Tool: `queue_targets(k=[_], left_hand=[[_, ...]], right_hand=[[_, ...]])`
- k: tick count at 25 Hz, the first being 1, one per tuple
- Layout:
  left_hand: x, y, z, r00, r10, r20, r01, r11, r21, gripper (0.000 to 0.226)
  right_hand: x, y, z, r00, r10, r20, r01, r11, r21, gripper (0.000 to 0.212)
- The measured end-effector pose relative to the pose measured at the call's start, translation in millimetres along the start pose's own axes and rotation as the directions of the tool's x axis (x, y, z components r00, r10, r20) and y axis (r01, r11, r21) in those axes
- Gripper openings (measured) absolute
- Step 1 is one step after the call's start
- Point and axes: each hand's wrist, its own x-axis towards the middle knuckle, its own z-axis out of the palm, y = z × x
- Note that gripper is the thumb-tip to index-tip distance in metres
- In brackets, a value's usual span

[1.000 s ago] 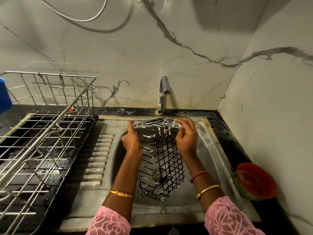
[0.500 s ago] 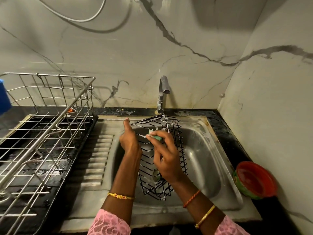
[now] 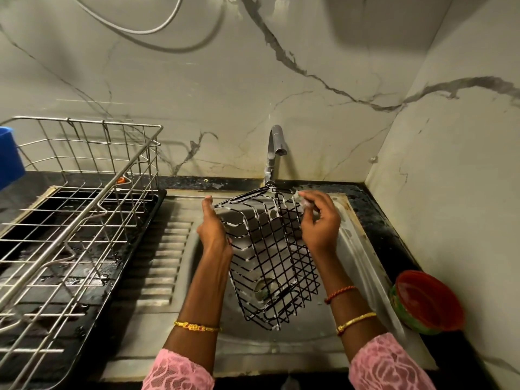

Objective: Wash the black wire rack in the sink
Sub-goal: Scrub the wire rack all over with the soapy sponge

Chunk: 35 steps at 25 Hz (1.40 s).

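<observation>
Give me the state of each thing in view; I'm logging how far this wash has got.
black wire rack: soapy, tilted on end in the sink
left hand: grips the rack's left edge
right hand: fingers pinch a small sudsy scrubber at the rack's top right
tap: no water visible
sink: not filled, drain visible
steel dish rack: upright on its black tray
red bowl: tilted against the wall

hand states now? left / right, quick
Left hand: grips the left edge of the black wire rack.
Right hand: pinches a small soapy scrubber at the rack's top right.
</observation>
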Motion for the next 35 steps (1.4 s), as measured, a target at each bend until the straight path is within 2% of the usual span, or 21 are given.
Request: queue_targets(k=[3,7,9,12,14,16,18,21,25,27,31,35], left_hand=[[-3,6,-3,0.999,0.009,-0.046,-0.010,1.000,-0.006,0.084],[0,5,-1,0.997,0.011,-0.071,-0.014,0.999,-0.045,0.070],[2,4,0,0.997,0.012,-0.072,-0.014,0.999,-0.035,0.069],[1,2,-3,0.998,0.021,-0.064,-0.021,1.000,-0.007,0.069],[2,0,-6,0.998,0.026,-0.064,-0.026,1.000,0.001,0.065],[3,-1,-8,0.998,0.024,-0.056,-0.024,1.000,0.008,0.067],[4,-1,-9,0.999,0.020,-0.047,-0.021,1.000,-0.001,0.062],[-1,0,-7,0.997,0.022,-0.069,-0.023,0.999,-0.026,0.053],[-6,1,-5,0.996,0.045,-0.082,-0.046,0.999,-0.009,0.045],[-5,1,-7,0.997,0.048,-0.067,-0.048,0.999,-0.004,0.044],[-5,2,-10,0.997,0.037,-0.065,-0.038,0.999,-0.009,0.057],[-10,2,-7,0.993,0.051,-0.109,-0.050,0.999,0.011,0.048]], right_hand=[[-6,-4,2,0.999,0.049,-0.022,-0.049,0.999,0.002,0.024],[-31,-22,11,0.992,-0.077,-0.099,0.069,0.994,-0.082,0.021],[-44,-31,13,0.982,-0.190,-0.005,0.188,0.977,-0.099,0.024],[-53,-36,8,0.921,-0.344,0.181,0.364,0.927,-0.090,0.029],[-40,-23,3,0.940,-0.306,0.154,0.325,0.938,-0.121,0.030],[-20,-8,-3,0.983,-0.159,0.089,0.171,0.973,-0.155,0.031],[-12,0,-6,0.994,-0.082,0.079,0.094,0.982,-0.165,0.030],[-30,-17,1,0.980,-0.159,0.119,0.176,0.974,-0.146,0.029],[-64,-45,10,0.896,-0.364,0.255,0.393,0.916,-0.075,0.033],[-53,-41,8,0.900,-0.348,0.263,0.381,0.920,-0.087,0.033],[-21,-17,-4,0.964,-0.198,0.178,0.230,0.956,-0.184,0.028],[-51,-37,8,0.915,-0.308,0.262,0.347,0.931,-0.117,0.033]])
